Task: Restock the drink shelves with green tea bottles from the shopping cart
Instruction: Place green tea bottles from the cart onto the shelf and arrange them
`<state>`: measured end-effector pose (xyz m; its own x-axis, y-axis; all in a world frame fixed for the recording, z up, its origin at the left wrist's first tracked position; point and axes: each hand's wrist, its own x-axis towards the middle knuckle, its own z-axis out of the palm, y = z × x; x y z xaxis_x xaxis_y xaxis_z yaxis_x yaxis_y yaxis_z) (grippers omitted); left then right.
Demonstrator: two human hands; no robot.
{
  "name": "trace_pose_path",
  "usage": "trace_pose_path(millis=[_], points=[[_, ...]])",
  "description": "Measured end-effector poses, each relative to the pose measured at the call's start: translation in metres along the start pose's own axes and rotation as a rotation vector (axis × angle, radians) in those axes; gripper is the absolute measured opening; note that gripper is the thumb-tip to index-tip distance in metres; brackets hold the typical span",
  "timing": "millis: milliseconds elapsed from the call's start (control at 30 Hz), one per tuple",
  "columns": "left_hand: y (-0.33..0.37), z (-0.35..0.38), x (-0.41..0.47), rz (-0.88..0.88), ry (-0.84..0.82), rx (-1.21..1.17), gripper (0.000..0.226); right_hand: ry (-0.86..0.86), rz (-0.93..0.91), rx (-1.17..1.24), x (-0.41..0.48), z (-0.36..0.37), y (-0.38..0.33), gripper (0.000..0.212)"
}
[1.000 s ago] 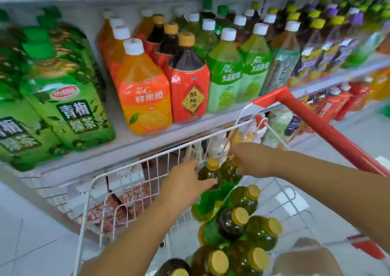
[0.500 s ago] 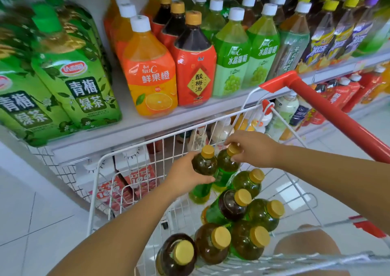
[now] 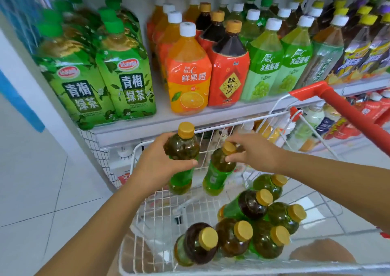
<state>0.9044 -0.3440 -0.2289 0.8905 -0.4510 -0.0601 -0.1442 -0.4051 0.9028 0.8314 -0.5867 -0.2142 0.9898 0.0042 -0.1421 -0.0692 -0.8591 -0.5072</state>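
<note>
Left hand [image 3: 160,166] grips the first green tea bottle [image 3: 182,149] by its shoulder, upright above the shopping cart [image 3: 160,212] front. Right hand [image 3: 253,153] pinches the second green tea bottle [image 3: 219,170] at its neck, just beside the first. Remaining bottles [image 3: 251,229] lie inside the cart.

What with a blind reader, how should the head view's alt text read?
The left hand grips one yellow-capped green tea bottle and the right hand pinches a second bottle by its top, both held over a white wire shopping cart holding more bottles, before a white shelf of large drinks.
</note>
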Motion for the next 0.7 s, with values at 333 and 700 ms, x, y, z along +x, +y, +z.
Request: trace_pose_path(millis=[333, 700], points=[[-0.022, -0.004, -0.002, -0.103, 0.059, -0.082, 0.068, -0.259, 0.139, 0.358, 0.007, 0.049, 0.001, 0.052], [-0.019, -0.003, -0.002, -0.101, 0.082, -0.099, 0.067, -0.185, 0.102, 0.279, 0.019, 0.073, -0.002, 0.081]])
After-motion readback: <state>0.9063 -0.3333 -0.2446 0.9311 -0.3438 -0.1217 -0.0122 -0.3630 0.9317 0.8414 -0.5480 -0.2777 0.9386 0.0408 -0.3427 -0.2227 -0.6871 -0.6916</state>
